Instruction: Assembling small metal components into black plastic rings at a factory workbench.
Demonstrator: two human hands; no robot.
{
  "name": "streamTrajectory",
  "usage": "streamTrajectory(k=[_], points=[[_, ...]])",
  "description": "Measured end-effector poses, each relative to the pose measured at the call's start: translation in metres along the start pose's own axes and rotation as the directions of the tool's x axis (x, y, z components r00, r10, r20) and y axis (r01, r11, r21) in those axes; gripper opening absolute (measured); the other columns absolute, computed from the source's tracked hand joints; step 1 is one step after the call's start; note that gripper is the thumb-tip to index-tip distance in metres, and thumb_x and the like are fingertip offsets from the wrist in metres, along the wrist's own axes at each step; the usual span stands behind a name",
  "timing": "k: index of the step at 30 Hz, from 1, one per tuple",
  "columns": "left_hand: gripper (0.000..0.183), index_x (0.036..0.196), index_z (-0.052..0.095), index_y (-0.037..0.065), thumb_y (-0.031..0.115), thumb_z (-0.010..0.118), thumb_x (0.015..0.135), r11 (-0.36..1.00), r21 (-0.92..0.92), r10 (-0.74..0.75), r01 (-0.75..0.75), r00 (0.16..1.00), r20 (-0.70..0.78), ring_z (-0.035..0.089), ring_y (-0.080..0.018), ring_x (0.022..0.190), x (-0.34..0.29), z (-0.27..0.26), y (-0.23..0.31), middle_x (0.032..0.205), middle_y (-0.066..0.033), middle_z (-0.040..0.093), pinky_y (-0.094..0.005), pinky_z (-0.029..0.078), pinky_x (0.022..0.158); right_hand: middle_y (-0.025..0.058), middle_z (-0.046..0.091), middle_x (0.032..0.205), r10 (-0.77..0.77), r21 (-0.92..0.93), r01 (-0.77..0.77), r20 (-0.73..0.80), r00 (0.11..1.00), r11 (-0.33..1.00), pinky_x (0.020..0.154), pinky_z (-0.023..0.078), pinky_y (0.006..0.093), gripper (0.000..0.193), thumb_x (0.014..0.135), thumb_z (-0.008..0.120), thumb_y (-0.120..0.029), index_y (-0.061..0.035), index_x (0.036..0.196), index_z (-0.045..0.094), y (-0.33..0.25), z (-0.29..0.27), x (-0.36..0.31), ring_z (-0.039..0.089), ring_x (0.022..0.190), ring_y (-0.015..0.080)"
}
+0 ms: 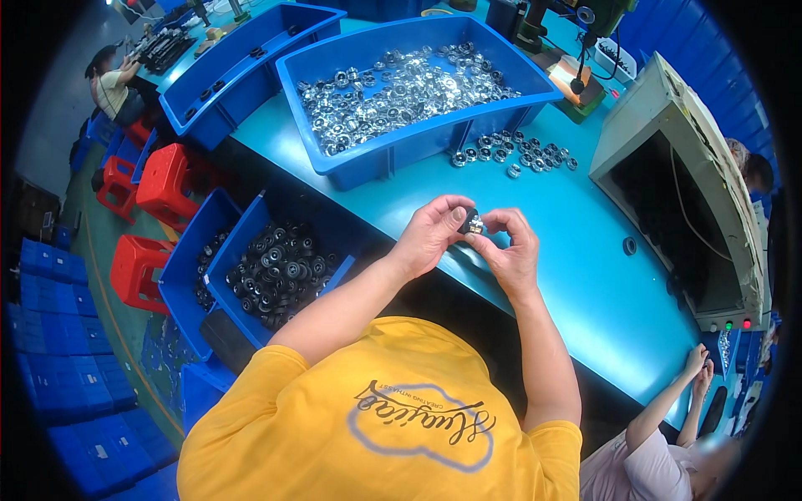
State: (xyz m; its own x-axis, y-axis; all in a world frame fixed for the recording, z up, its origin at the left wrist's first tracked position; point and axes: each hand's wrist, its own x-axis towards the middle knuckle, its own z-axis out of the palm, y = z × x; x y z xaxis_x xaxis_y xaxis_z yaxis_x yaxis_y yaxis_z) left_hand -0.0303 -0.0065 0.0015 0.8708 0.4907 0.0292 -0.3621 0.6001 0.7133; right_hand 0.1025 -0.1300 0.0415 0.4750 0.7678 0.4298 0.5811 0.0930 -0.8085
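Above the front edge of the bench, my two hands meet around a small black round part with a shiny silver metal piece (474, 222) at it. My left hand (430, 236) pinches its black side between thumb and fingers. On the silver side, the thumb and fingertips of my right hand (510, 247) close around the piece. Whether the black and silver portions are fully joined is hidden by my fingers. Just beyond my hands, a loose group of silver metal rings (514, 171) rests on the bench. A single black ring (629, 246) lies farther right.
A large blue bin (401, 154) of silver rings stands on the turquoise bench (535, 301). Lower left, a blue bin holds black wheel-like parts (280, 271). Red stools (138, 271) stand at left. A box-shaped machine (710, 192) occupies the right; below it, a co-worker's hands (700, 367).
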Motion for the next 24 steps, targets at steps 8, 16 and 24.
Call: streamTrajectory(k=[8, 16, 24], points=[[0.051, 0.145, 0.052, 0.002, 0.018, 0.071, 0.101, 0.966, 0.251, 0.066, -0.069, 0.998, 0.021, 0.063, -0.015, 0.114, -0.007, 0.009, -0.008, 0.123, -0.0058, 0.065, -0.032, 0.051, 0.103, 0.0055, 0.067, 0.088, 0.082, 0.037, -0.081, -0.034, 0.996, 0.996, 0.065, 0.056, 0.0284, 0.032, 0.073, 0.09, -0.004, -0.0044, 0.094, 0.067, 0.006, 0.006, -0.005, 0.069, 0.073, 0.0154], [0.041, 0.143, 0.05, 0.0, 0.012, 0.061, 0.106, 0.872, 0.481, 0.111, -0.096, 0.994, -0.004, 0.063, -0.0142, 0.109, -0.01, 0.018, -0.008, 0.12, -0.0064, 0.063, -0.0302, 0.053, 0.098, 0.0038, 0.065, 0.093, 0.198, 0.269, -0.202, 0.045, 0.979, 0.942, 0.071, 0.056, 0.027, 0.029, 0.079, 0.085, -0.001, -0.0036, 0.101, 0.067, 0.015, 0.008, -0.008, 0.069, 0.082, 0.0144], [0.033, 0.139, 0.053, 0.004, 0.012, 0.057, 0.107, 0.724, 0.674, 0.188, -0.15, 0.982, 0.016, 0.065, -0.0121, 0.087, -0.017, 0.025, -0.005, 0.105, -0.0057, 0.065, -0.0279, 0.056, 0.079, 0.0071, 0.065, 0.116, 0.236, 0.299, -0.304, 0.243, 0.941, 0.904, 0.084, 0.056, 0.0295, 0.028, 0.091, 0.078, -0.01, -0.0015, 0.118, 0.072, 0.025, -0.009, -0.002, 0.068, 0.096, 0.0151]])
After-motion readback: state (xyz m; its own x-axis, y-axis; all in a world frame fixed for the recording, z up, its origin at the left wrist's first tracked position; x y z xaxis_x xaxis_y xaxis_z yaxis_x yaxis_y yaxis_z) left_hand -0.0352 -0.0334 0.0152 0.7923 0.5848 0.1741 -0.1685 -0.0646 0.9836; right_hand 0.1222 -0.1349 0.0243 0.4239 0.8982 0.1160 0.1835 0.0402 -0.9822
